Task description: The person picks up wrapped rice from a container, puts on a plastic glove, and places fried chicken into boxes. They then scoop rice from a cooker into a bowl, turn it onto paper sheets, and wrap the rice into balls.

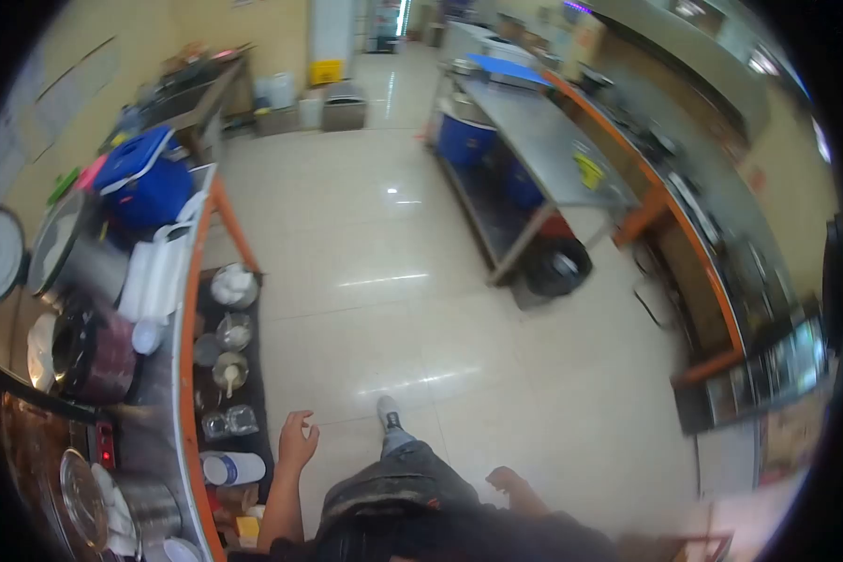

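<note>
My left hand [297, 440] hangs in the air beside the left counter, its fingers loosely bent and apart, with nothing in it. The nearest things to it are a clear plastic container [241, 421] and a white jar with a blue label [234, 468] on the low shelf. On the other side of my body, my right hand [504, 480] hangs over the floor, slightly curled and a little blurred; I see nothing in it. My shoe [388, 412] is on the tiles between the hands.
The left counter [164, 412] carries a blue cooler [140, 178], a dark red pot [98, 351] and a steel pot [145, 510]. Ahead right stands a steel table [534, 131] with a black bin [557, 270] by its leg. Light-coloured floor tiles [347, 225] lie between them.
</note>
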`<move>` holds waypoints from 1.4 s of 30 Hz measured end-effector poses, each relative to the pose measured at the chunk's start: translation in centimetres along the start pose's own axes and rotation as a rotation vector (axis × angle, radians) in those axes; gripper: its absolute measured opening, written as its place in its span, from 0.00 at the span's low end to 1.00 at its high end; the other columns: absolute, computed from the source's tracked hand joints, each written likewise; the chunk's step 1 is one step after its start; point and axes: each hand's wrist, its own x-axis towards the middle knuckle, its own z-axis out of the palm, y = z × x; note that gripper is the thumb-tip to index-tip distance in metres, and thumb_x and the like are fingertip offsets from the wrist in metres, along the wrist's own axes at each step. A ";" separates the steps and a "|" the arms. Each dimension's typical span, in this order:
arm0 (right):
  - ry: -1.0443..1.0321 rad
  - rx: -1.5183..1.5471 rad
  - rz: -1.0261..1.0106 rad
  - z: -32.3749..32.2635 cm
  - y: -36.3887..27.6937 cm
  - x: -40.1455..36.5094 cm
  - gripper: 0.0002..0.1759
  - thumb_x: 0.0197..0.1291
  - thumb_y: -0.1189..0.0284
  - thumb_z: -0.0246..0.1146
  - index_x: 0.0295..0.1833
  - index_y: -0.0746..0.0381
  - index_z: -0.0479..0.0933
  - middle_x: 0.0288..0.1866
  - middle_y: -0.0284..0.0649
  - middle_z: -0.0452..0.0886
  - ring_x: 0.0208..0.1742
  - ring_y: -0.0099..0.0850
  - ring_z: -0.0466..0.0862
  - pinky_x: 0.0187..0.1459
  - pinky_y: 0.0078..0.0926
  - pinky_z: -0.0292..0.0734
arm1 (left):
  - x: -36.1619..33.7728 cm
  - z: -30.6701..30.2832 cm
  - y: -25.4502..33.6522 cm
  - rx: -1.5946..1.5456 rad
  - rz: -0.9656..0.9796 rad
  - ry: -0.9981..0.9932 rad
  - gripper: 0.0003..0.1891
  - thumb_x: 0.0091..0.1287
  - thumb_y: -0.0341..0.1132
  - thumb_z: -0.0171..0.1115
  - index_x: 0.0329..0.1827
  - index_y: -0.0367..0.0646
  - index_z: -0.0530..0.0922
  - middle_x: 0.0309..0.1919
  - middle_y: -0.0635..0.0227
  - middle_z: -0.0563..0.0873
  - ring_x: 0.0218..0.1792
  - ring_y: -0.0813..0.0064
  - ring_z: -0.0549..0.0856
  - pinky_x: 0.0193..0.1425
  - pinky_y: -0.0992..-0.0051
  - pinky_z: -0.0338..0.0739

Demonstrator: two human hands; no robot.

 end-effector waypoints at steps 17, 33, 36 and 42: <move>0.755 -0.397 -1.291 -34.6 -79.2 3.5 0.13 0.64 0.68 0.63 0.46 0.67 0.82 0.42 0.55 0.86 0.46 0.51 0.86 0.48 0.40 0.81 | 16.1 -22.2 -9.9 0.422 -0.263 1.043 0.16 0.57 0.22 0.65 0.50 0.37 0.79 0.48 0.53 0.81 0.48 0.49 0.79 0.53 0.55 0.75; -0.161 -1.075 -2.109 -7.4 -122.1 -16.3 0.21 0.57 0.74 0.70 0.57 0.63 0.79 0.58 0.45 0.82 0.62 0.47 0.78 0.64 0.39 0.74 | 25.5 -24.7 -13.1 0.435 -1.096 1.414 0.35 0.54 0.36 0.76 0.65 0.39 0.70 0.70 0.45 0.65 0.67 0.39 0.66 0.69 0.45 0.63; -0.355 -1.214 -2.097 -5.3 -124.8 -16.2 0.35 0.55 0.72 0.73 0.70 0.58 0.73 0.65 0.42 0.78 0.69 0.44 0.72 0.73 0.44 0.64 | 26.6 -24.7 -12.9 0.476 -1.123 1.308 0.39 0.54 0.37 0.76 0.68 0.39 0.67 0.72 0.43 0.61 0.69 0.39 0.63 0.70 0.44 0.61; -0.310 -1.894 -1.866 -4.2 -126.0 -18.6 0.37 0.50 0.69 0.75 0.68 0.55 0.73 0.59 0.41 0.76 0.68 0.41 0.70 0.73 0.52 0.58 | 29.1 -25.8 -13.0 0.386 -1.427 1.341 0.54 0.49 0.43 0.82 0.75 0.34 0.56 0.73 0.38 0.57 0.72 0.39 0.61 0.75 0.47 0.57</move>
